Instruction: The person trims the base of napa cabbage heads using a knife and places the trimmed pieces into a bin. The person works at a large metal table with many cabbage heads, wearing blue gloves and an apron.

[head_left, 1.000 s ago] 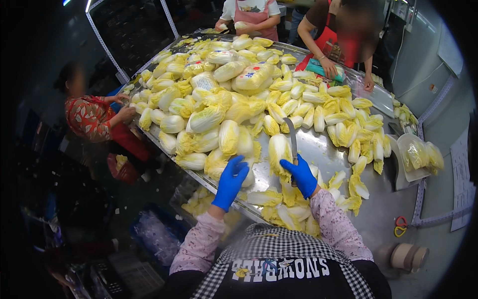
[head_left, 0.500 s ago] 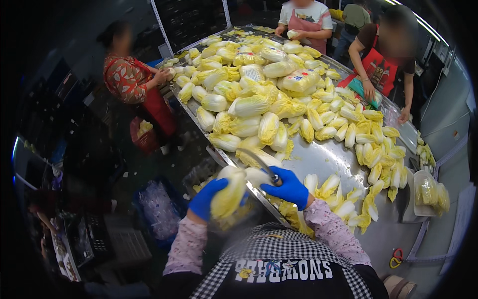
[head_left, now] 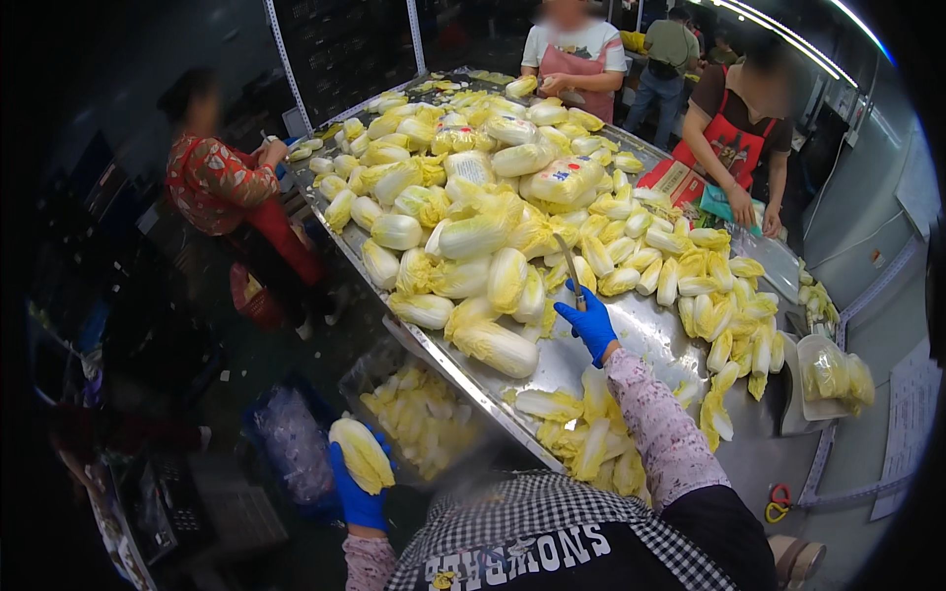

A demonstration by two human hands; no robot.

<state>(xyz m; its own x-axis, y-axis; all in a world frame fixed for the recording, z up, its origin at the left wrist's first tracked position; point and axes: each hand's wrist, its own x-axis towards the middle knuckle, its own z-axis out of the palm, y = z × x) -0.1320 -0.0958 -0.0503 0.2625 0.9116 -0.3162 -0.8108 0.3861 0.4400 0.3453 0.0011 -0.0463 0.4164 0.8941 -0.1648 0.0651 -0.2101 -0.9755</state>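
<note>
My left hand [head_left: 357, 490], in a blue glove, is wrapped round a small, pale yellow napa cabbage [head_left: 361, 456]. It is held low at the left, off the table. Stretched over the metal table [head_left: 641, 333], my right hand [head_left: 591, 327], also gloved in blue, grips a curved knife [head_left: 571, 264] by its handle. The thin blade points up and away, over the edge of a big heap of napa cabbages [head_left: 503, 222]. One whole cabbage [head_left: 496, 348] lies at the table's near left edge, left of my right hand. Loose leaves and small cabbages [head_left: 591, 443] lie below my right forearm.
Beside the table's left edge, a plastic-lined container [head_left: 419, 414] holds yellow leaves. A blue crate [head_left: 296, 443] with clear plastic stands left of it. Three people work round the table, at the left, far side and right. Red-and-yellow scissors [head_left: 778, 503] are at the lower right.
My hands have parted. The left has carried a cabbage down and left; the right has taken the knife forward and right over the table. The view has shifted slightly.
</note>
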